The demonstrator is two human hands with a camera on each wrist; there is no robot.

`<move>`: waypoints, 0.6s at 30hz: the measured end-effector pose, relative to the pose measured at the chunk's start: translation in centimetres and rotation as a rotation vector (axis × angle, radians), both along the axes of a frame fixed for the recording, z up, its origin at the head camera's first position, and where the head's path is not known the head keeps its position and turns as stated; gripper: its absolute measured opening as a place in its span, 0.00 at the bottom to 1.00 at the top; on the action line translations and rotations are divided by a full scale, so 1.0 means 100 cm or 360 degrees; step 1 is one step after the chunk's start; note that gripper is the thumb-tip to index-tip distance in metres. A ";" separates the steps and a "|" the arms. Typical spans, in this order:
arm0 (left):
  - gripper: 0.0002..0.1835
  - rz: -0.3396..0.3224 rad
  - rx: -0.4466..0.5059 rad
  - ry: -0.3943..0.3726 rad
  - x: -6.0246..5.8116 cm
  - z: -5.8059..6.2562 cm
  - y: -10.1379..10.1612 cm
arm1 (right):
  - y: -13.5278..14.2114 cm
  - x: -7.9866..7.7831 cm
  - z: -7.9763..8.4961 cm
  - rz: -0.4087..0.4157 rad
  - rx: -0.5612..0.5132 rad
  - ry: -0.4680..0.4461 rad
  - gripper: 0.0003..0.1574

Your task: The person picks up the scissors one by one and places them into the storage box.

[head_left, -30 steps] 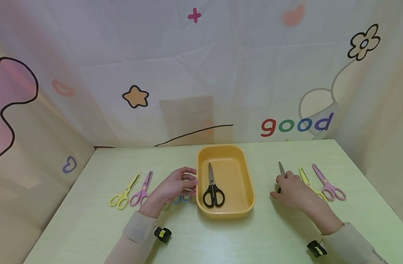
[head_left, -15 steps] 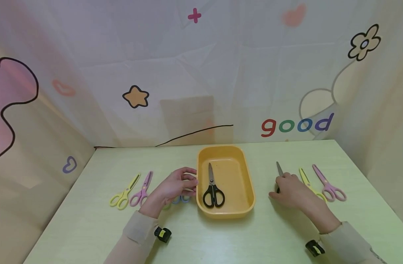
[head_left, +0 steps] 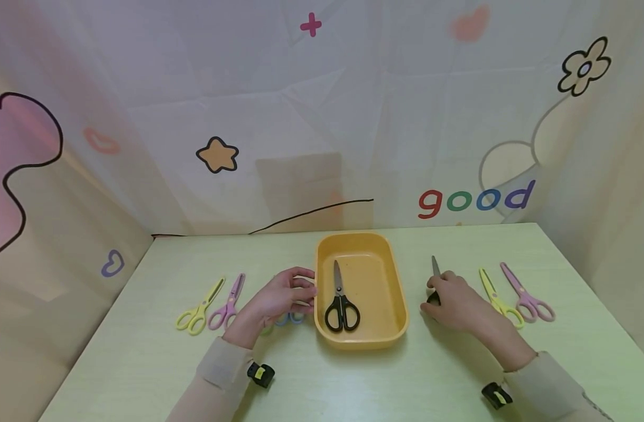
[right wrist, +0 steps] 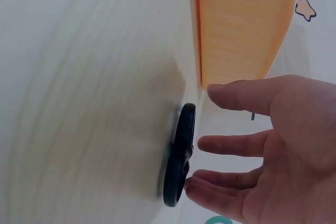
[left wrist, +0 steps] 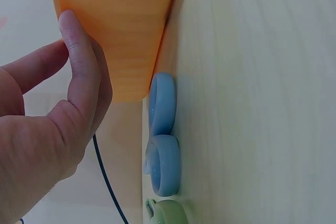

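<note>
Right hand (head_left: 452, 300) and black scissors (right wrist: 184, 129) have shifted left, grip spread apart. Left hand (head_left: 285, 296), grip loose, touches the yellow tray (head_left: 361, 344). Curtain (head_left: 300, 129) reads "good".

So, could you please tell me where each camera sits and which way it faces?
Head: on the person's head, facing forward and down at the tray, table and several scissors; left hand, right hand and sleeves show.
Left wrist: on that wrist, facing past the left hand to the tray's outer side and blue handles.
Right wrist: on that wrist, facing past the right hand to the tray's opposite side and black handles.
Shared: both wrist views show the tray; each hand appears in the head view.
</note>
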State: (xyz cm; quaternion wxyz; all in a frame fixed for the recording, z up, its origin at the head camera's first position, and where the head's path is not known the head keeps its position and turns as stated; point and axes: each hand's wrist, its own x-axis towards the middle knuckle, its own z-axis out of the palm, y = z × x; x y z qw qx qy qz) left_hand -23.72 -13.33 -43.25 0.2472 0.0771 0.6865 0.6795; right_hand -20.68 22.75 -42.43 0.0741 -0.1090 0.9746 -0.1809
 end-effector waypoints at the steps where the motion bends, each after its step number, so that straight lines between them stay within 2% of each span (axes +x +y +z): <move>1: 0.24 0.0001 -0.0001 0.0001 0.000 0.000 0.000 | 0.000 0.000 0.000 -0.0007 -0.0006 0.0010 0.30; 6: 0.24 0.0010 -0.0009 0.0002 0.000 0.000 0.001 | 0.001 0.005 0.000 -0.0021 0.0013 0.0056 0.34; 10: 0.23 0.0013 -0.0015 -0.0003 -0.001 -0.001 0.000 | 0.001 0.007 0.000 -0.0039 0.0039 0.0030 0.36; 18: 0.24 0.0004 0.0004 -0.0016 -0.001 -0.002 -0.001 | 0.002 0.007 0.000 -0.0061 0.0074 -0.0053 0.31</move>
